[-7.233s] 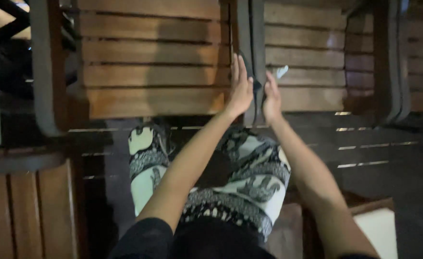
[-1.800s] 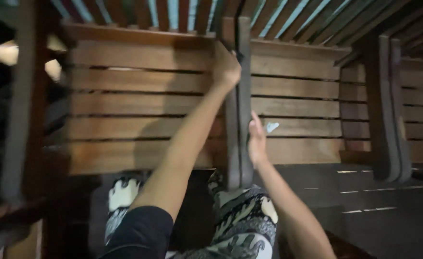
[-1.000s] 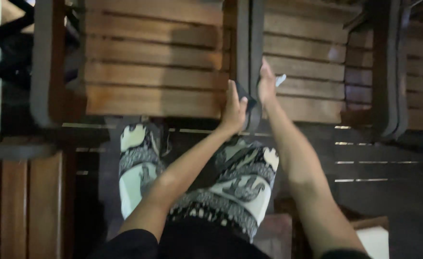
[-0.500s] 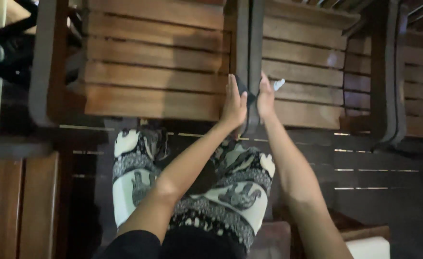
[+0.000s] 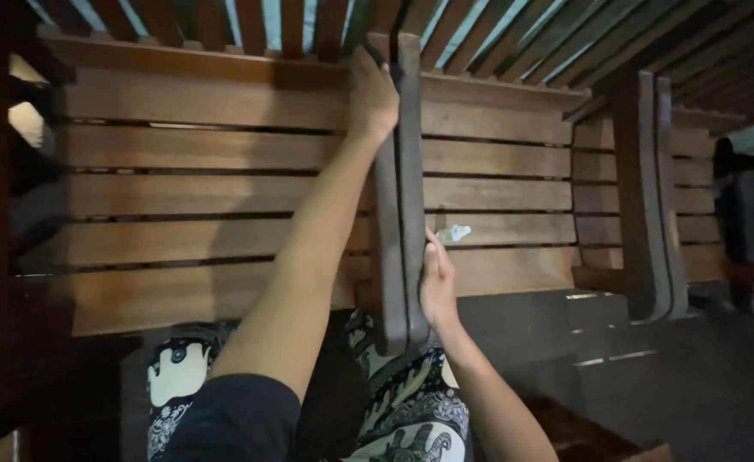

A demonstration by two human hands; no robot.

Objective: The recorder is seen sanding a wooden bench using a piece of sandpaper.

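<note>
Head view shows your left hand (image 5: 371,96) stretched far forward, its fingers curled over the far end of the paired dark armrests (image 5: 399,205) that run between two slatted wooden benches (image 5: 197,184). Your right hand (image 5: 437,287) lies flat against the armrests' right side near their front end, fingers together and pointing up. Just beyond those fingertips, a small pale scrap (image 5: 455,232) rests on a slat. Patterned trousers (image 5: 411,411) show below both wrists.
</note>
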